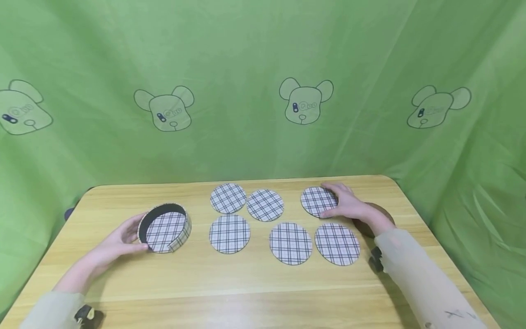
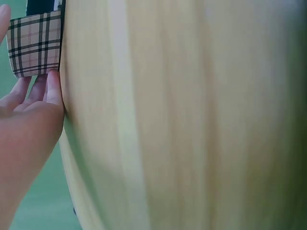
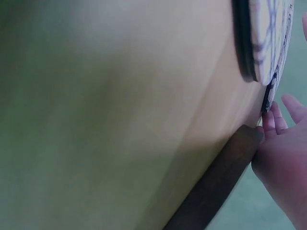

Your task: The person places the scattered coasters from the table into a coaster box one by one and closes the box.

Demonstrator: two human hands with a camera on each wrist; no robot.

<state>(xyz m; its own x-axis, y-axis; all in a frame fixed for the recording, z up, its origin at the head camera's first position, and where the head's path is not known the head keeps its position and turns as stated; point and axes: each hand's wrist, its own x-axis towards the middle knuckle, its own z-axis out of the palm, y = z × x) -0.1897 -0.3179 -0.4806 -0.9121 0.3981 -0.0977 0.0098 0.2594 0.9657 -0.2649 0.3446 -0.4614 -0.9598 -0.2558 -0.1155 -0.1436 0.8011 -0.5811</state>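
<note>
On the left of the table, my left hand (image 1: 119,240) grips the outer side of a round coaster holder (image 1: 181,237) with thumb and fingers. Its plaid outer wall (image 2: 36,45) shows in the left wrist view, fingertips against the lower edge. A plaid coaster lies inside the dark-lined holder. Toward the back right, my right hand (image 1: 345,202) spans a round plaid coaster (image 1: 316,201), thumb and fingers at its opposite edges, covering its right side. Under the right wrist, a brown round-edged object (image 1: 380,210) is partly hidden by the forearm.
Several more plaid coasters lie flat across the middle, among them a back left one (image 1: 228,198), a front middle one (image 1: 290,243) and a front right one (image 1: 337,244). The wooden table (image 1: 230,292) meets a green curtain (image 1: 246,137) behind.
</note>
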